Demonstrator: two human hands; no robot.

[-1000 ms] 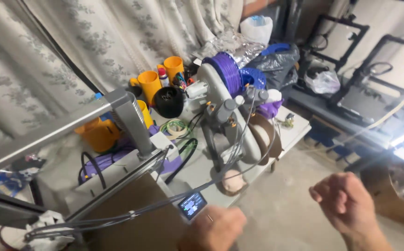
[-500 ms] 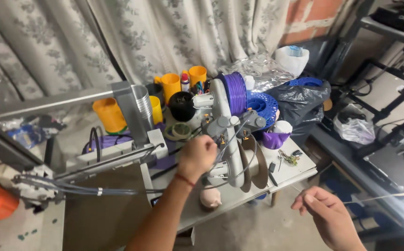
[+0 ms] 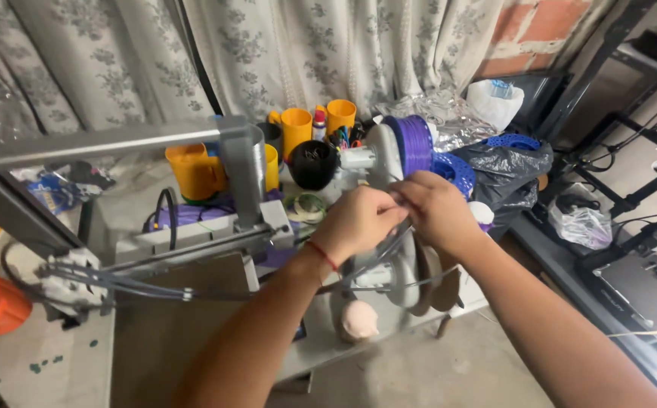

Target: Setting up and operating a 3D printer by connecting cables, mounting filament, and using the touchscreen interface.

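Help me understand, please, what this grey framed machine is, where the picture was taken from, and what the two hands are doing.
The picture comes from a camera worn on a person's head, looking down along their own bare arms. The left hand and right hand meet, fingertips together, just in front of a purple filament spool; what they pinch is too small to tell. The spool sits on a grey framed machine that looks like a desktop 3D printer, with a bundle of cables running leftward from it. Behind it, before a patterned curtain, stand orange cups, a black pot and a dark plastic bag. A small pale rounded object rests below the hands.
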